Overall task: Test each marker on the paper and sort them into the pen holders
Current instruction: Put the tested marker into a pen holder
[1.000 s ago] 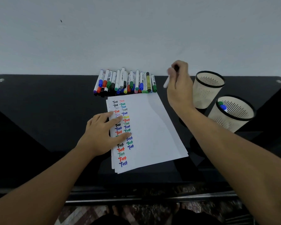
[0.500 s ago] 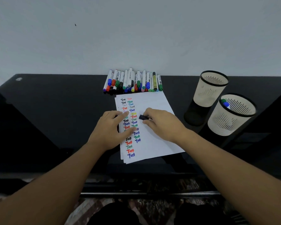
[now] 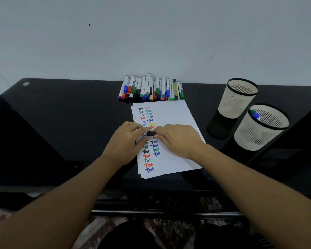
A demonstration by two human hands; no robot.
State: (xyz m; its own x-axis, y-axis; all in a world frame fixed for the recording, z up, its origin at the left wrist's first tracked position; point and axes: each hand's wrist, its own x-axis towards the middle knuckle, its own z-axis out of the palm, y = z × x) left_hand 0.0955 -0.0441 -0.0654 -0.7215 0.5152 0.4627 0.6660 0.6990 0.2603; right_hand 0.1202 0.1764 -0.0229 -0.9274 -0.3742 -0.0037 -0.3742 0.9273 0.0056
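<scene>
Black marker cap (image 3: 150, 134), pinched between both hands over the middle of the paper (image 3: 176, 115); rest of that marker hidden under the right hand (image 3: 178, 141). Right grip curled round the marker, fingertips closed on it beside the cap. Left hand (image 3: 127, 141) met it from the other side, index finger and thumb closed on the cap, heel of the hand off the sheet's left edge. Paper lay flat on the black counter (image 3: 70, 123), a small stack, its left part filled with two columns of the word "Test" in black, red, green, blue, purple and yellow. Just beyond the sheet's far edge, a row of markers (image 3: 151, 88) lay side by side, coloured caps toward the paper. To the right stood two pale mesh pen holders: the far holder (image 3: 238, 97), and the near holder (image 3: 260, 128) with a blue and a green cap showing at its rim.
</scene>
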